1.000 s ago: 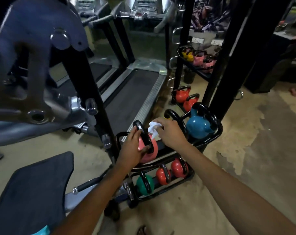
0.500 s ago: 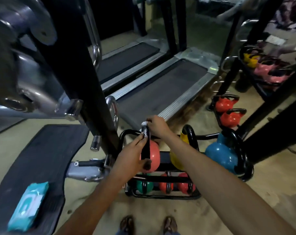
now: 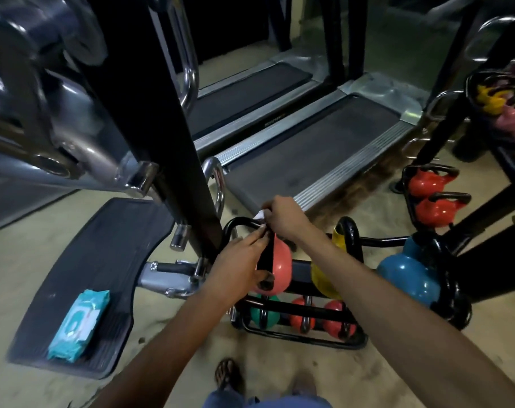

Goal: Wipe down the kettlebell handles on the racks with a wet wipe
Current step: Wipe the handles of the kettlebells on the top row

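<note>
**Wipe pinched at the top of the pink kettlebell's handle**

The person stands over a low black two-tier rack [image 3: 309,338] on the sandy floor, both bare arms reaching down to it. The pink kettlebell [image 3: 280,267] sits at the end of the rack's upper tier, next to the black upright of a weight machine [image 3: 173,119]. Its black handle [image 3: 265,260] rises edge-on toward the camera.

The right hand [image 3: 285,220] is at the top of that handle. Its fingers are curled and pinch a white wet wipe [image 3: 259,215] against the bar; only a small crumpled corner of the wipe shows.

The left hand [image 3: 235,269] lies along the handle's near side, fingers stretched almost straight and pressed to it, the tips just below the wipe. I cannot tell how the thumb sits.

Further along the upper tier stand a yellow kettlebell [image 3: 324,279], partly hidden by the right forearm, and a blue kettlebell [image 3: 406,275] at the far end. On the lower tier stand a green kettlebell [image 3: 260,315] and two small red ones [image 3: 299,317].

A teal pack of wipes [image 3: 79,328] lies on a black ribbed footplate [image 3: 103,260] well apart from the rack. Two treadmills [image 3: 309,154] stretch away behind. Beyond the blue kettlebell, two more red kettlebells [image 3: 436,209] sit on another rack. A sandalled foot [image 3: 228,375] shows at the bottom edge.
</note>
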`<state>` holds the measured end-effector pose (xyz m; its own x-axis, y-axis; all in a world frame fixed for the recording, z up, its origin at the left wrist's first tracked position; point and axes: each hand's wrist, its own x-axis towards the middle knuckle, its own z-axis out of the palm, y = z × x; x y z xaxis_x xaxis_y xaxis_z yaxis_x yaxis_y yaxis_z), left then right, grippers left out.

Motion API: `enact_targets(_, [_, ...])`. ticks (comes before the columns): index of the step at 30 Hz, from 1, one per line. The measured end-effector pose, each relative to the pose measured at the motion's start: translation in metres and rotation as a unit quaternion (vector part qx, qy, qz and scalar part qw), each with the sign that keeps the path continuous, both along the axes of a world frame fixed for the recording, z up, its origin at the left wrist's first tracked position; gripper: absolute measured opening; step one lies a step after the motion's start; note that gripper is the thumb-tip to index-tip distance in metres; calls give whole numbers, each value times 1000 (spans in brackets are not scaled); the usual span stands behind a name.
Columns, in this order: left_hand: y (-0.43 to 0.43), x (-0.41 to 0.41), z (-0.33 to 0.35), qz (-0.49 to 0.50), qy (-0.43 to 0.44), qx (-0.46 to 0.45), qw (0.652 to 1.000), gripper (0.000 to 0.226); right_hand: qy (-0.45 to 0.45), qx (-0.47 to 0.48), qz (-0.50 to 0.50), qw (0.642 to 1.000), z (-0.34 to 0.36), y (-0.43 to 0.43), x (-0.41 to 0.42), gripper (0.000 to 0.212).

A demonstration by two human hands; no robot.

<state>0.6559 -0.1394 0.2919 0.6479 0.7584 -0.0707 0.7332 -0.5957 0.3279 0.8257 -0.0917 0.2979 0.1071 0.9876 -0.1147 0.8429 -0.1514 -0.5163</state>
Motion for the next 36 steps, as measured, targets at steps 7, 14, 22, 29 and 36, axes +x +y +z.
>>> enact_targets(7, [2, -5, 1, -13, -22, -9, 1000, 95, 528, 20, -416, 741, -16, -55, -42, 35])
enact_targets(14, [3, -9, 5, -34, -38, -9, 999, 91, 604, -32, -411, 682, -12, -65, -46, 39])
enact_targets(22, [2, -11, 3, -59, -41, 15, 997, 84, 541, 19, -442, 716, -14, -74, -65, 32])
enact_targets(29, [-22, -16, -1, -53, -45, 68, 995, 75, 224, 99, -257, 935, -17, -46, -44, 23])
enact_targets(36, [-28, -17, 1, -39, -52, 101, 993, 65, 62, 41, -67, 995, -12, -18, -22, 22])
